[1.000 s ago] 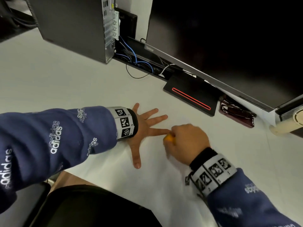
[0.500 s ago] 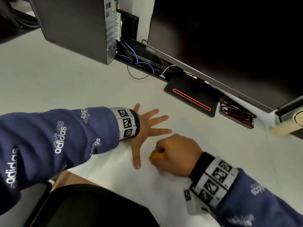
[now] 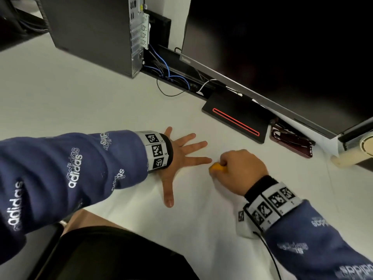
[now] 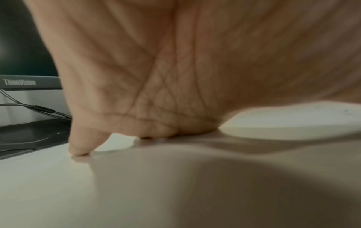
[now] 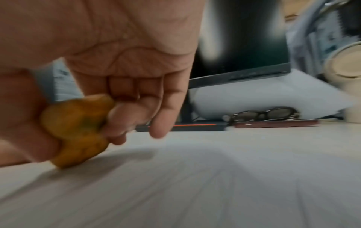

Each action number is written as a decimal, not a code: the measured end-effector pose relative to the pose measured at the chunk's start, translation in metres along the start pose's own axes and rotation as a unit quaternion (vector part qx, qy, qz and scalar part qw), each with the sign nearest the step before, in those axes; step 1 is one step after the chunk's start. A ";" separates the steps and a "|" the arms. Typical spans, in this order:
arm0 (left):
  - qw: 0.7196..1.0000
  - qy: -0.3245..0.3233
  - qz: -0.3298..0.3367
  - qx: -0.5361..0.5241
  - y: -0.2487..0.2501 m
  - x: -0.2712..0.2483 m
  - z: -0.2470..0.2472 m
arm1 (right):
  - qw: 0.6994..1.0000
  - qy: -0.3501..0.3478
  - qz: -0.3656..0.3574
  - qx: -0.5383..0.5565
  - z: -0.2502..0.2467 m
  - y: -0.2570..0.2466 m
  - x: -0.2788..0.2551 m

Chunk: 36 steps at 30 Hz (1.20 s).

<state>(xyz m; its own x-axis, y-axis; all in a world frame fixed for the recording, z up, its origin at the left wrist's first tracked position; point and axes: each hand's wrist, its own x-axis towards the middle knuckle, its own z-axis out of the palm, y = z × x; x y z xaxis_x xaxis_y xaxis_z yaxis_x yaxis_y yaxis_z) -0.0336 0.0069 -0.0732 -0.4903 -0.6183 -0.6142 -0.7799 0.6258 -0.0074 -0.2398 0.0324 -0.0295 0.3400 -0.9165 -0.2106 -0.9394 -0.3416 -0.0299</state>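
My left hand [image 3: 182, 158] lies flat on the white desk [image 3: 80, 102] with fingers spread, palm pressed down [image 4: 156, 77]. Just right of its index fingertip, my right hand [image 3: 236, 168] is curled round a small yellow-orange lump [image 3: 217, 167], perhaps an eraser or sponge, pressing its lower end against the desk [image 5: 76, 132]. The right wrist view is blurred by motion. I cannot tell whether a sheet of paper lies under the hands.
A dark monitor [image 3: 282, 47] stands at the back, its black base with a red line [image 3: 236, 120] in front. A black computer tower [image 3: 96, 31] and cables [image 3: 165, 71] stand back left. Glasses on a dark red case [image 3: 290, 142] and a cream object [image 3: 361, 152] lie right.
My right hand slid the yellow lump toward me and left half a second ago, then back away to the right beside the left index fingertip. The left hand stayed flat.
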 end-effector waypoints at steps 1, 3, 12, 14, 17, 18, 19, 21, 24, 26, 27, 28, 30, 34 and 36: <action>1.000 0.003 -0.002 0.002 0.000 0.000 0.001 | 1.000 0.005 -0.029 -0.005 0.003 -0.008 -0.005; 1.000 0.009 -0.007 0.004 0.000 0.001 0.003 | 0.990 -0.040 -0.132 -0.005 0.011 -0.039 -0.034; 1.000 0.000 -0.005 -0.001 0.001 0.000 0.000 | 0.999 0.000 0.029 -0.030 -0.002 0.014 0.003; 1.000 0.000 -0.007 0.005 0.001 0.000 0.001 | 0.997 -0.033 -0.063 -0.017 0.006 -0.022 -0.022; 1.000 0.001 -0.009 0.003 0.001 0.002 0.002 | 0.979 -0.105 -0.174 0.025 0.010 -0.057 -0.060; 1.000 -0.001 -0.008 0.004 0.001 0.002 0.001 | 0.981 -0.111 -0.158 0.023 0.007 -0.051 -0.056; 1.000 -0.004 -0.007 0.006 0.001 0.001 0.000 | 0.986 -0.103 -0.127 0.022 0.005 -0.038 -0.045; 1.000 -0.010 -0.008 0.005 0.001 0.000 -0.002 | 0.997 -0.068 -0.031 0.003 -0.002 -0.005 -0.013; 1.000 -0.013 -0.010 0.003 0.002 0.000 -0.003 | 0.999 -0.008 0.024 -0.024 -0.006 0.016 0.006; 1.000 -0.010 -0.011 0.006 0.002 0.000 -0.001 | 0.999 -0.014 -0.035 -0.019 -0.001 -0.010 -0.009; 1.000 -0.007 -0.012 0.006 0.002 0.000 0.000 | 0.996 -0.036 -0.082 -0.009 0.003 -0.027 -0.024; 1.000 -0.004 -0.012 0.003 0.002 0.000 0.000 | 0.989 -0.060 -0.136 0.011 0.007 -0.042 -0.041; 1.000 -0.002 -0.010 0.000 0.002 0.001 0.001 | 0.976 -0.114 -0.185 0.036 0.009 -0.053 -0.062; 1.000 -0.010 -0.012 -0.001 0.002 -0.001 -0.002 | 0.996 -0.074 -0.051 -0.001 0.001 -0.003 -0.019; 1.000 -0.011 -0.012 -0.005 0.002 0.000 -0.003 | 0.999 -0.027 0.025 -0.010 -0.004 0.021 0.002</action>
<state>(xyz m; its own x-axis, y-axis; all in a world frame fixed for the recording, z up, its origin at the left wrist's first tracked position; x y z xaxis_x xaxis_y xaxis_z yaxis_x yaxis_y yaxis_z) -0.0364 0.0073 -0.0705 -0.4623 -0.6228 -0.6312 -0.7956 0.6056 -0.0148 -0.2587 0.0227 -0.0266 0.2898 -0.9202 -0.2632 -0.9537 -0.3006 0.0008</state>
